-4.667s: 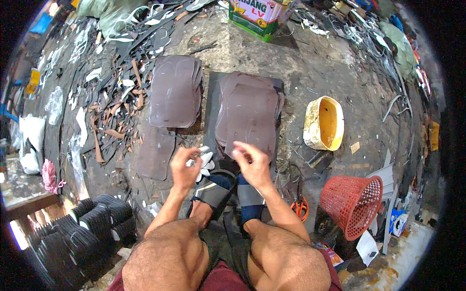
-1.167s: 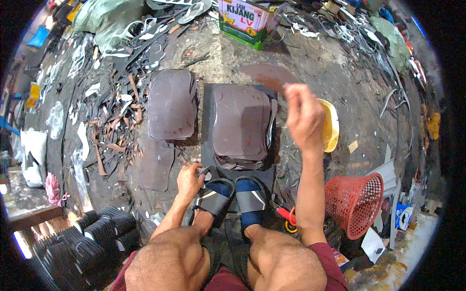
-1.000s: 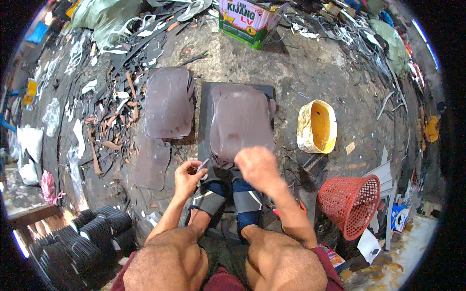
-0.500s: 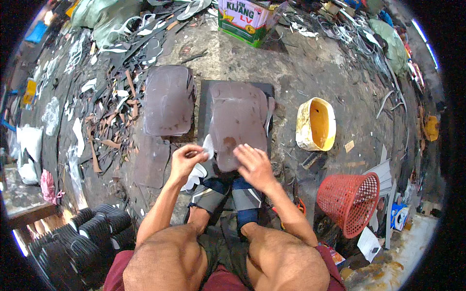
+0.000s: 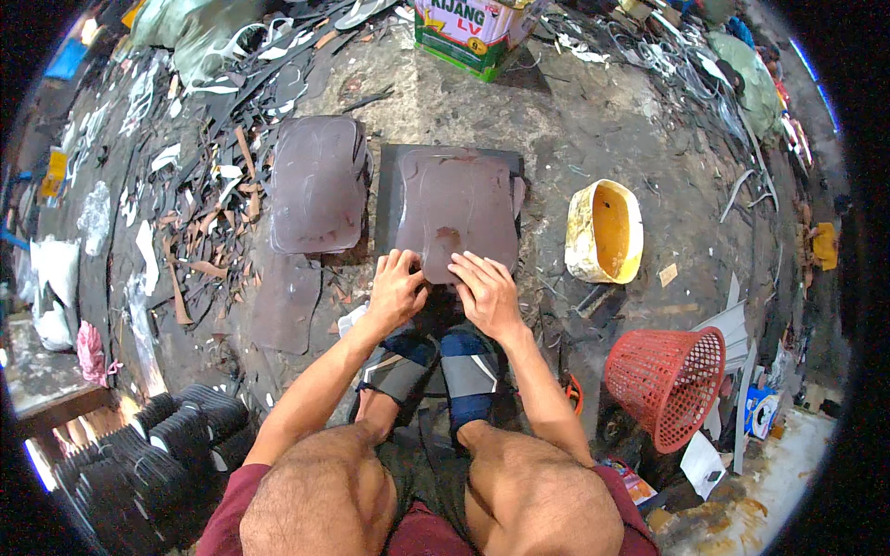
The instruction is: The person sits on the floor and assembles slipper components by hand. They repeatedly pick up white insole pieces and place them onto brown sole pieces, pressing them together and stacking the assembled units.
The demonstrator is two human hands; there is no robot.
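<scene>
Several brown, thin sheets (image 5: 460,199) with rounded corners lie stacked on a dark flat board (image 5: 389,199) in front of me. The top one carries faint curved outlines and a darker smudge near its near edge. My left hand (image 5: 397,289) is at the near left corner of the stack, fingers curled and closed; what they pinch is hidden. My right hand (image 5: 487,292) rests its stretched fingers on the near edge of the top sheet. A second stack of brown sheets (image 5: 318,185) lies to the left. White cut pieces (image 5: 352,320) show partly behind my left wrist.
A yellowish tub (image 5: 579,232) stands at right, with a red perforated basket (image 5: 658,380) tipped nearer me. A printed tin (image 5: 473,37) is at the far side. Scraps (image 5: 218,199) litter the left floor; dark sole-shaped stacks (image 5: 153,463) stand near left.
My left hand has come right to the stack's corner; the pale piece it pinched no longer shows. The top sheet's near edge now lies farther from me. My right hand stays at that edge.
</scene>
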